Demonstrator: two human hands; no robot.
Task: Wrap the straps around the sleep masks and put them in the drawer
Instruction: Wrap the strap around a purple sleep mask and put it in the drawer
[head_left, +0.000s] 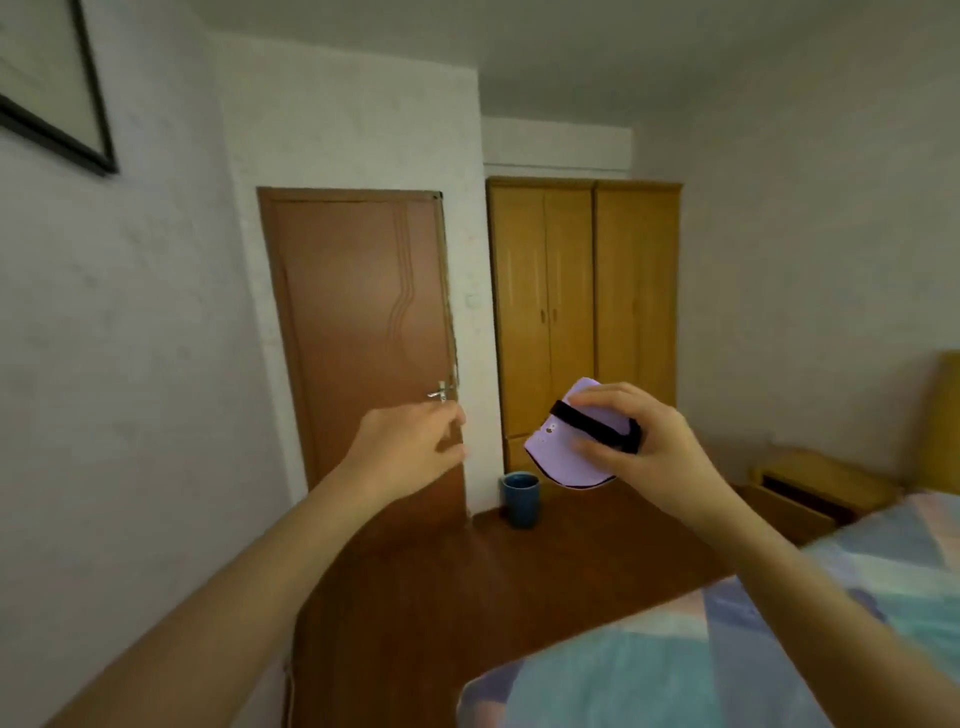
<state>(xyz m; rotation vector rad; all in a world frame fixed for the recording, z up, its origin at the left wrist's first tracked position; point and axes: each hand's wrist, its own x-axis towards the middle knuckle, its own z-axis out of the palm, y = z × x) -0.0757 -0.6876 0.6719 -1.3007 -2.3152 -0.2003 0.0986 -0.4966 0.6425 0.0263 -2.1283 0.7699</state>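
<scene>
Wrapped mask held in mid-air, drawer not reached.
I noted right hand (631, 436) gripping the lilac sleep mask (563, 457); its strap (592, 423) could unwind if pinch slackened. Left hand (410, 447) loosely curled, empty.

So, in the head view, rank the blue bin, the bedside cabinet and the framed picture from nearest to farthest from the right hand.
From the right hand:
1. Blue bin, lower left, on the floor.
2. Bedside cabinet, to the right, by the bed.
3. Framed picture, far upper left, on the wall.

No readable text

Nothing in the head view carries a legible word, label, brand, number or sign; surfaces are plain or blurred.
</scene>
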